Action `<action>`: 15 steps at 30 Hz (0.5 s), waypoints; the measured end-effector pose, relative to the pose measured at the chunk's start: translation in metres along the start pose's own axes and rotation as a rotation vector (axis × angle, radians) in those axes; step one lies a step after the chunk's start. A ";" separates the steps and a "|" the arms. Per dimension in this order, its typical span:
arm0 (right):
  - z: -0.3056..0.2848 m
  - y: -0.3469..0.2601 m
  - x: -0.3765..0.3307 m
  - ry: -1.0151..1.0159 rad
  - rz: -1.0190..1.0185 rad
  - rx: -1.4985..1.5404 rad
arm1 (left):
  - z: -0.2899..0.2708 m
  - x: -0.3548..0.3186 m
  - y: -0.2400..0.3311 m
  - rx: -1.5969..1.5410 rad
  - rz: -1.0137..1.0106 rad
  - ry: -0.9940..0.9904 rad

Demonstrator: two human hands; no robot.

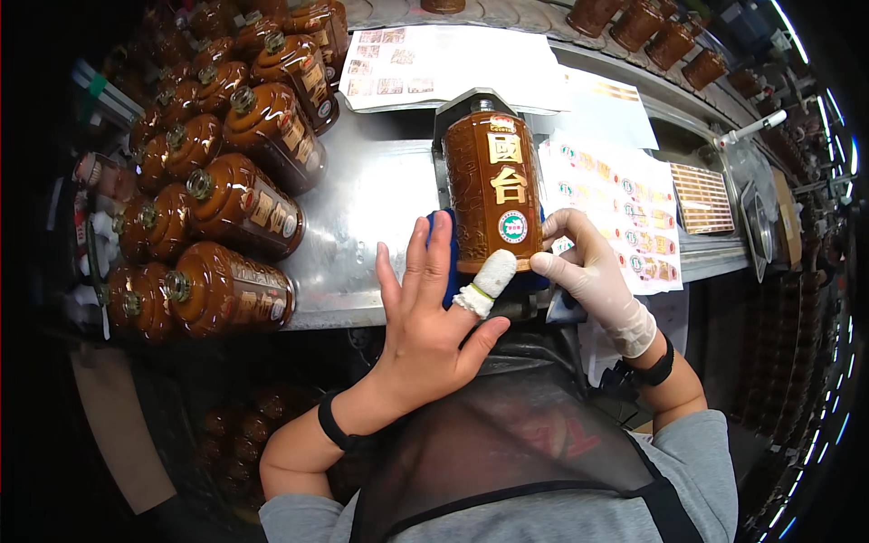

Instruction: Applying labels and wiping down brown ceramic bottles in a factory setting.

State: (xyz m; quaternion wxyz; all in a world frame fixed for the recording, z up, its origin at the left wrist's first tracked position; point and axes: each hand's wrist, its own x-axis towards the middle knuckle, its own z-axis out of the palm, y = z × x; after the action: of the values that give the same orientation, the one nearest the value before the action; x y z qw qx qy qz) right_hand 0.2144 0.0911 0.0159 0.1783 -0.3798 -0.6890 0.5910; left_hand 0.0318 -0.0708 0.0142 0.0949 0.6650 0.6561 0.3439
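Observation:
A brown glazed bottle (pixel 493 190) with gold raised characters lies in a dark cradle (pixel 444 122), its neck pointing away from me. A round green-and-white sticker (pixel 513 227) sits on its lower front. My left hand (pixel 425 317) has its fingers spread; the index finger wears a white fabric cover (pixel 494 276) and touches the bottle's near end. A blue cloth (pixel 450 288) shows beneath. My right hand (pixel 593 276), in a whitish glove, is curled with thumb and fingers at the bottle's lower right edge. What it pinches, if anything, I cannot make out.
Several similar brown bottles (pixel 237 204) stand close together on the left. A sticker sheet (pixel 620 208) lies right of the cradle, with papers (pixel 453 59) behind. A gold-striped sheet (pixel 701 197) is farther right. More brown bottles (pixel 670 45) line the far conveyor. The metal table (pixel 348 244) ends near my body.

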 end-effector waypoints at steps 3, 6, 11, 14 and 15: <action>-0.001 -0.004 -0.001 -0.013 0.004 -0.015 | -0.002 0.009 0.010 0.063 0.029 -0.007; -0.005 -0.002 0.001 -0.037 0.024 0.024 | 0.002 0.018 0.015 0.097 0.050 0.002; -0.013 -0.009 0.000 -0.086 0.070 0.087 | 0.010 0.036 0.024 0.212 0.123 0.024; -0.019 -0.001 -0.006 -0.073 0.042 0.166 | 0.021 0.048 0.025 0.262 0.186 -0.002; -0.019 0.000 -0.010 -0.061 0.108 0.074 | 0.026 0.053 0.024 0.263 0.164 0.058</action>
State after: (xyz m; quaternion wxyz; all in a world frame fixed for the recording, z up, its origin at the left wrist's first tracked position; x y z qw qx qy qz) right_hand 0.2343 0.0967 0.0224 0.1388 -0.3913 -0.6504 0.6361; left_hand 0.0612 -0.0159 0.0257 -0.0404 0.7129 0.6413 0.2807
